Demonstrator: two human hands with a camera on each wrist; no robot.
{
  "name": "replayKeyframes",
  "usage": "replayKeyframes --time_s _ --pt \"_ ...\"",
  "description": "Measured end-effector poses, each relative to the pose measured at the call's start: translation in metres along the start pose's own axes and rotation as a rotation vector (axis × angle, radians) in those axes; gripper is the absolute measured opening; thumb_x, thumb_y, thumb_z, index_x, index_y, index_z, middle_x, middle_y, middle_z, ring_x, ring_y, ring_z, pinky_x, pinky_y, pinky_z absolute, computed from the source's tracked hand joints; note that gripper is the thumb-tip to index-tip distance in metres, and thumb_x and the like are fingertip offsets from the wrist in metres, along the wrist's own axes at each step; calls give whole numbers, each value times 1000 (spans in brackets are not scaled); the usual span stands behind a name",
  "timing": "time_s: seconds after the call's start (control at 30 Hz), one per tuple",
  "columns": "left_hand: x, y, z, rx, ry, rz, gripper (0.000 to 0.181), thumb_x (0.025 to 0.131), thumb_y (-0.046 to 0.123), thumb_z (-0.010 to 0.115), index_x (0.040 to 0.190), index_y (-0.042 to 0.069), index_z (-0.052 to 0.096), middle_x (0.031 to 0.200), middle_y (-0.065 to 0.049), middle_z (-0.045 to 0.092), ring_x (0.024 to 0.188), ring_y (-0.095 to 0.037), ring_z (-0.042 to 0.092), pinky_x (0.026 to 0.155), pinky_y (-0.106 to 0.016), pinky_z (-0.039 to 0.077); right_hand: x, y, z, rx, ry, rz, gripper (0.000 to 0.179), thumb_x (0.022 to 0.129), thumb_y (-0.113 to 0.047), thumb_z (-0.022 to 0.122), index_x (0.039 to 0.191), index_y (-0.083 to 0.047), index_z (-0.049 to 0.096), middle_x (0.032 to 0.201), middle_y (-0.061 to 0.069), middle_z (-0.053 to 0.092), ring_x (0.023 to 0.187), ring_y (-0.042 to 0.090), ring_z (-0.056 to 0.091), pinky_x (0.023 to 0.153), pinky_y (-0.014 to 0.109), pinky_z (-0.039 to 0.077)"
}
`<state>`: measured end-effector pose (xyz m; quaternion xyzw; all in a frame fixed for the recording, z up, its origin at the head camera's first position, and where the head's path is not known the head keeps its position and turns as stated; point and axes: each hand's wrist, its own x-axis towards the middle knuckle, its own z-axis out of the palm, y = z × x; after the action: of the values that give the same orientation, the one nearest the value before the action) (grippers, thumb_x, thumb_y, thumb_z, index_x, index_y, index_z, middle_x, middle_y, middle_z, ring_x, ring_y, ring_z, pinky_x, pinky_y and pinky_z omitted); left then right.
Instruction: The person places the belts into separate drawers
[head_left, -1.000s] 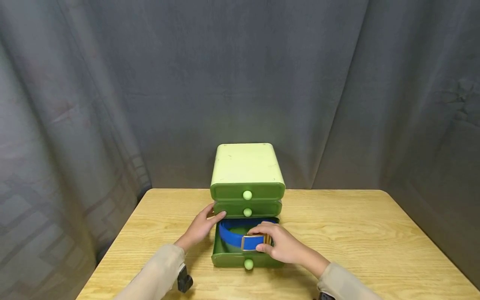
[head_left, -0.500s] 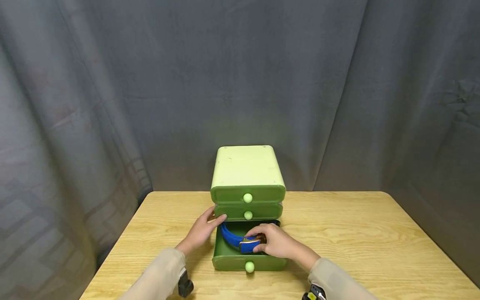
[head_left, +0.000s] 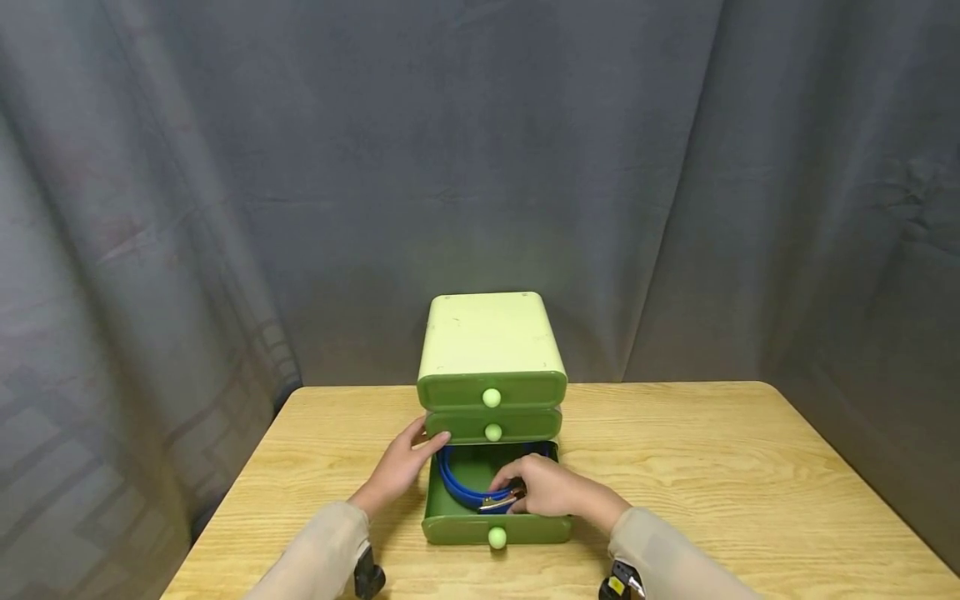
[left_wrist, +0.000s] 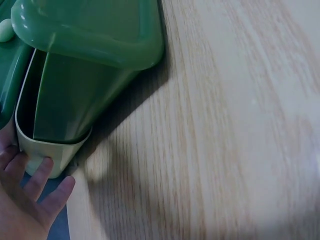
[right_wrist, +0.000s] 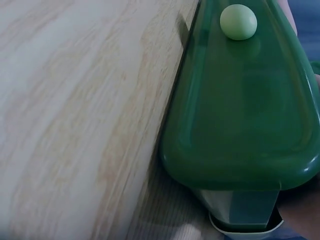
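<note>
A blue belt (head_left: 459,493) with a gold-coloured buckle (head_left: 497,503) lies coiled inside the pulled-out bottom drawer (head_left: 457,529) of a small green cabinet (head_left: 491,333). My right hand (head_left: 553,488) reaches over the drawer's right side and pinches the belt at its buckle between thumb and fingers, low behind the drawer front. On the cabinet's left side rests my left hand (head_left: 401,465), its thumb by the middle drawer (head_left: 457,425). The left wrist view has that hand's fingers (left_wrist: 57,197) spread against the pale casing. In the right wrist view, the drawer front (right_wrist: 240,110) hides most of my right hand.
Above the open drawer, the middle and top drawers (head_left: 450,390) are pushed in, each with a round pale-green knob. The cabinet stands on a light wooden table (head_left: 675,467). Grey curtains (head_left: 480,167) hang behind it and along both sides.
My right hand has lowered the belt's buckle end into the drawer, and the coil now sits lower behind the drawer front. The left hand has stayed against the cabinet's side.
</note>
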<state>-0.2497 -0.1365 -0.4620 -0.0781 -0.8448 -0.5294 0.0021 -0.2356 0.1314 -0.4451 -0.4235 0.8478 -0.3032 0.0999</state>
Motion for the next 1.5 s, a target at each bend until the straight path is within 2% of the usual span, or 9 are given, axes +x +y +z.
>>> replayKeyframes --time_s 0.23,0.4,0.5,0.7,0.87,1.03,1.23,1.37,1.5 --pt "1 0 -2 7 7 2 70 95 54 60 149 12 44 143 -14 51 132 -37 47 104 -58 39 2 2 3 63 19 3 29 83 -2 79 111 -7 73 104 -1 73 93 5 66 79 21 53" --pt "1 1 -1 12 11 4 69 95 53 60 149 12 44 144 -14 50 131 -37 47 104 -59 39 -3 -1 2 119 77 1 26 87 -5 76 112 -4 72 105 3 73 97 11 67 84 30 55" --pt "0 1 0 13 14 -1 69 95 53 60 149 13 44 144 -13 50 131 -36 48 104 -58 39 -10 -4 0 129 129 21 24 90 -9 74 113 -4 72 106 2 72 101 13 66 88 37 54" --pt "-1 2 1 3 13 12 68 96 50 60 149 11 45 144 -14 50 130 -36 48 103 -56 41 -30 -12 -5 75 229 65 25 93 -19 71 116 -10 72 111 -7 70 107 15 62 92 45 51" --pt "0 2 2 -29 14 21 66 96 48 61 148 10 45 144 -14 50 131 -36 48 104 -54 41 -49 -18 -6 75 308 105 26 93 -25 71 118 -18 70 115 -5 69 109 18 62 92 49 50" --pt "2 2 3 -31 15 23 65 96 47 62 148 12 46 144 -14 50 130 -35 48 103 -54 42 -70 -22 -6 72 425 127 28 92 -28 72 117 -18 70 115 -8 68 109 17 63 93 49 50" --pt "1 3 3 -27 19 24 66 96 48 62 149 11 45 144 -14 50 130 -36 49 103 -55 41 -87 -20 -3 18 551 140 26 87 -20 77 112 -17 72 110 -11 69 105 14 64 90 46 52" --pt "0 4 3 -30 15 24 66 96 47 61 149 11 44 144 -15 50 130 -36 48 103 -55 41 -96 -15 -2 -16 596 146 28 84 -17 80 112 -18 72 106 -7 71 97 11 65 84 41 54" --pt "0 5 4 -30 17 23 67 96 47 62 149 10 44 144 -15 50 130 -37 49 103 -56 41 -103 -13 -2 -3 613 155 31 84 -18 80 113 -15 71 106 -2 71 92 12 64 79 36 53"
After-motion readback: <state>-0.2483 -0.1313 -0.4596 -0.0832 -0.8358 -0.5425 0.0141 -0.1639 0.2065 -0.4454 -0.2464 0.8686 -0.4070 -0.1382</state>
